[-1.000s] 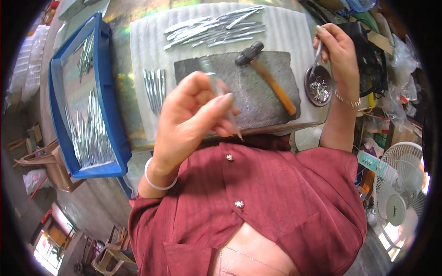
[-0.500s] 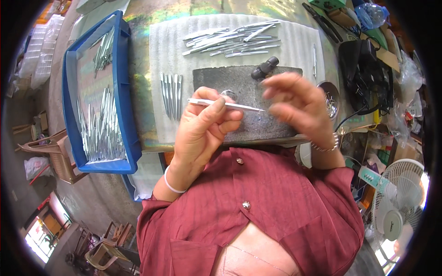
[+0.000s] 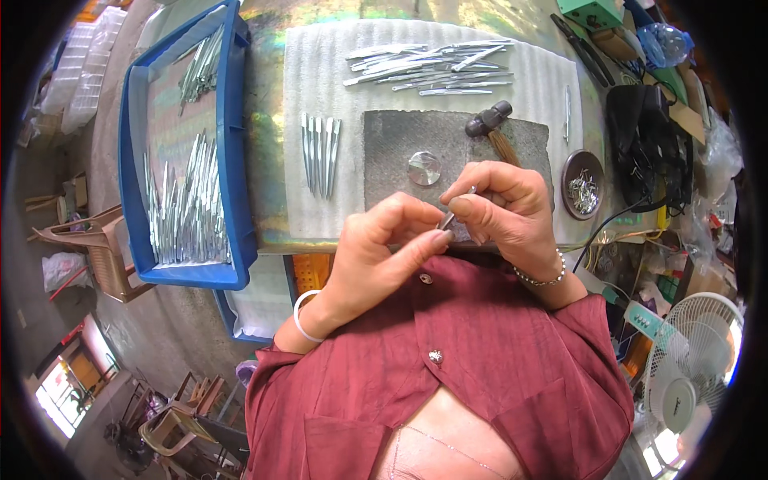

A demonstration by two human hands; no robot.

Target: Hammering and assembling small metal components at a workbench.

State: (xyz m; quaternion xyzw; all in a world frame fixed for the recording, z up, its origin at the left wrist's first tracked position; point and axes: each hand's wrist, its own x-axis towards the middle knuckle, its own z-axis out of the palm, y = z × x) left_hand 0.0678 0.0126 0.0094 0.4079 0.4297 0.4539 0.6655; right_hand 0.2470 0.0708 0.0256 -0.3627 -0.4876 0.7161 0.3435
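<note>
Head view: pinching slim silvery rod (image 3: 447, 219) with left hand (image 3: 384, 250), thumb against forefinger; right hand (image 3: 512, 210) pinching toward rod's far end, fingertips bunched, exact contact partly hidden, can't tell. Rod between both hands, slanted, far end rightward, at near side of dark slab (image 3: 392, 136). On slab: clear disc (image 3: 425, 168), left of hammer (image 3: 490, 120), handle partly behind right hand. Just right of slab: round dish (image 3: 582, 160) with small metal bits. Left of slab: row of rods (image 3: 319, 156) on white foam sheet (image 3: 544, 80). Far side of sheet: loose heap of rods (image 3: 432, 68). Far left: blue tray (image 3: 234, 144), two batches of rods inside.
</note>
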